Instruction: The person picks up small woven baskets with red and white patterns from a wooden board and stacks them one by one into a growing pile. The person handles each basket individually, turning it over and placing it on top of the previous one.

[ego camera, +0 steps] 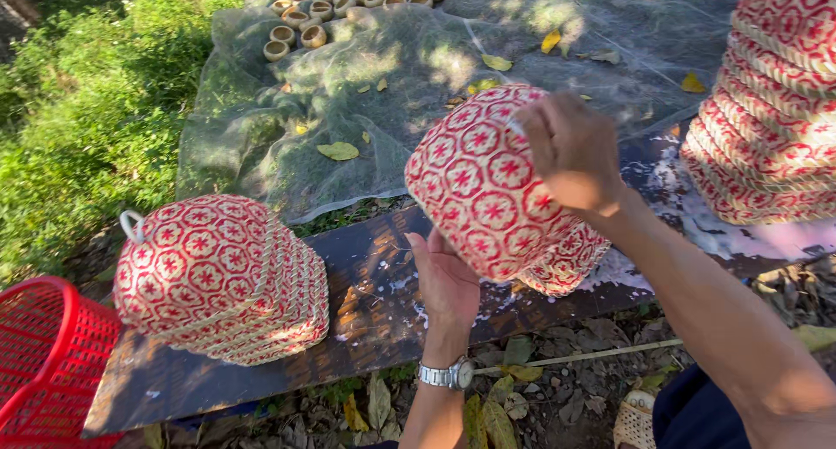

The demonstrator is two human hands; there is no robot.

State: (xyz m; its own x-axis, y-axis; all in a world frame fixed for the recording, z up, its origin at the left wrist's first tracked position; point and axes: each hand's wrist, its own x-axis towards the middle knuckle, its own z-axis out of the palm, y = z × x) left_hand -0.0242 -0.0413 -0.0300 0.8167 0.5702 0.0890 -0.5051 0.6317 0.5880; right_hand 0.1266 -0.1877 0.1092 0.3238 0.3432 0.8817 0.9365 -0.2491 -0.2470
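- Here, left hand (444, 279) cups the near lower edge of a red-and-white woven basket (488, 183), fingers curled under it, palm against the weave.
- Right hand (570, 148) lies on top of the same basket, fingers bent and pinching something small and pale at the rim; what it is cannot be told.
- Basket is tipped bottom-up, held over the dark board (374, 283); its lower part meets more woven pieces that rest on the board.
- Second woven stack (222, 279) sits at the board's left end, close to the near edge, white loop sticking out on its upper left.
- Bare board between the two, open gap there.
- Tall pile of matching baskets (771, 109) at the right edge of view, well apart from the hands.
- Red plastic crate (48, 362) at lower left, just beside the board's corner.
- Grey net (392, 74) spread behind the board, small round cups (300, 31) at its far edge, yellow leaves scattered on it.
- Grass on the left, dry leaves below the board.
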